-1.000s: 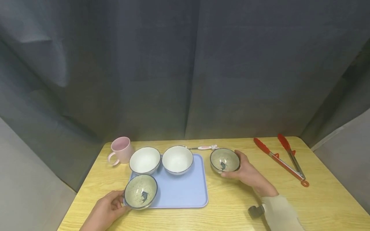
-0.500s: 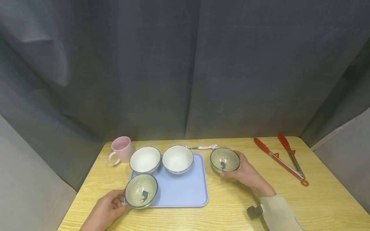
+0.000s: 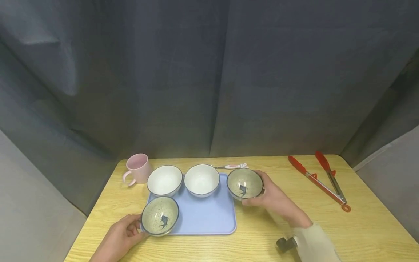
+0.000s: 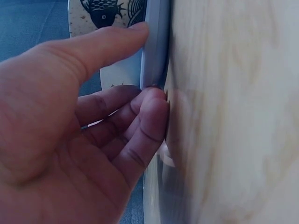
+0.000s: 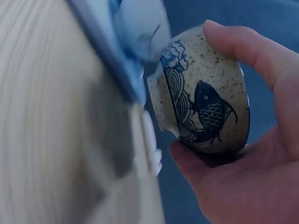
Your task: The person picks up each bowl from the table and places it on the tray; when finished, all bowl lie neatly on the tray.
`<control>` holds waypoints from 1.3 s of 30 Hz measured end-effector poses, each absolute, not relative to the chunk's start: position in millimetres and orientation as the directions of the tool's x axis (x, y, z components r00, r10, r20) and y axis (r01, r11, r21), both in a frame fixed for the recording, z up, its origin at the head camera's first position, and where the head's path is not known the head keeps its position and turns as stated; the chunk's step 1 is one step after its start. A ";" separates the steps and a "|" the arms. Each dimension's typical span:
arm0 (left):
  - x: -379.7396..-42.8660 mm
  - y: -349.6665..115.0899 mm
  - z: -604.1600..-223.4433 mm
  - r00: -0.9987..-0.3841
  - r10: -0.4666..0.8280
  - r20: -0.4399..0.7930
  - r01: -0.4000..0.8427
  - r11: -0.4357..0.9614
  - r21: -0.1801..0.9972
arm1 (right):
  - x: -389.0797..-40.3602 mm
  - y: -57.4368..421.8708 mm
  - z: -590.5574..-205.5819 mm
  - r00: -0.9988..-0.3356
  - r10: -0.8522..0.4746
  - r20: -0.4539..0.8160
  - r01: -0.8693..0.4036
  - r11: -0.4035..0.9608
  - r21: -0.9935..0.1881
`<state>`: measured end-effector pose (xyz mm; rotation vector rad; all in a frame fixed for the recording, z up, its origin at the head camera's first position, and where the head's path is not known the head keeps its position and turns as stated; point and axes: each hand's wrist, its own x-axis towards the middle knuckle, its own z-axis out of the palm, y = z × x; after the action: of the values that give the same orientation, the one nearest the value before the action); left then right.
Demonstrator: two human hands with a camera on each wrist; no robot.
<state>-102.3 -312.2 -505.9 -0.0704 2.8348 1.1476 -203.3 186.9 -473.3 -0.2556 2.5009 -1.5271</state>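
Note:
My right hand (image 3: 273, 198) grips a speckled grey-green bowl (image 3: 244, 183) by its right side. The bowl is raised at the tray's right edge; a dark fish (image 5: 208, 109) shows on its outer wall in the right wrist view. My left hand (image 3: 119, 233) is at the front left corner of the blue tray (image 3: 209, 222), thumb against its rim and fingers (image 4: 145, 121) curled at the corner in the left wrist view. A matching fish bowl (image 3: 160, 216) sits on that corner beside the hand. Two white bowls (image 3: 164, 181) stand side by side at the tray's back.
A pink mug (image 3: 139, 169) stands behind the tray on the left. Some utensil with a white and pink handle (image 3: 232, 166) lies at the back, partly hidden by a white bowl. Red-tipped tongs (image 3: 322, 183) lie spread at the right. A dark curtain (image 3: 209, 80) hangs behind the table.
My right hand has lifted the speckled bowl and moved it left to the tray's right edge. My left hand has stayed at the tray's corner.

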 end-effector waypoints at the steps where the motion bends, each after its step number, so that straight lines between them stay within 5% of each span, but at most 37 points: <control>1: -102.3 -312.0 -505.4 -0.995 -0.011 -0.095 -0.074 0.719 0.691 | -200.9 183.8 -470.8 -0.961 -0.269 -0.068 -0.061 0.446 -0.893; 16: -103.1 -310.6 -504.7 -0.996 -0.006 -0.089 -0.067 0.709 0.702 | -164.5 114.0 -479.7 -0.848 -0.527 -0.058 -0.141 0.330 -0.933; 39: -102.1 -312.5 -506.5 -0.995 -0.004 -0.097 -0.068 0.738 0.671 | -148.5 80.4 -497.8 -0.862 -0.506 -0.024 -0.162 0.320 -0.934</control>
<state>-102.1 -312.5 -506.5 -0.0585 2.8453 1.1042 -148.5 80.4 -497.8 -0.5987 2.2790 -1.5568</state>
